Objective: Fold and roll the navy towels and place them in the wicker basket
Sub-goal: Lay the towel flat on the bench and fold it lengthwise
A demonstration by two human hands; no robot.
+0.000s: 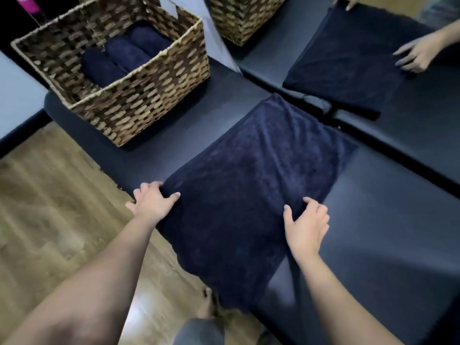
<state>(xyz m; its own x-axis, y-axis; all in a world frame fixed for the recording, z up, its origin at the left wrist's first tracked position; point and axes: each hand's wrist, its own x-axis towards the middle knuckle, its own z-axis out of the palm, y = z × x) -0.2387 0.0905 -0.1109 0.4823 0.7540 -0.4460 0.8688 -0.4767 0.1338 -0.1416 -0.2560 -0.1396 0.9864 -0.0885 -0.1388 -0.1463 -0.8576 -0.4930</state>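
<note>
We had one navy towel [251, 185] spread on the dark padded bench [388, 220], its near end hanging over the bench's near edge toward the floor [49, 207]. Left hand [151, 205] gripped the towel's left edge, thumb on top and fingers curled round the fold. Right hand [307, 225] pinched a ridge of cloth at the right side, fingers bent into it.

The wicker basket [139, 105] sat far left on the bench with three rolled towels [122, 58] already in it, room left on its near-left side.

Risks as we judged them:
- Overhang could drag the towel off the bench if either grip slackened.
- Wrinkles running up the middle would make a lopsided roll unless smoothed first.

Room: bare bench to the right and between towel and basket, enough to fold sideways. Far right, a mirror [373, 58] showed the same towel and hand; a bench seam lay near the towel's far corner.
</note>
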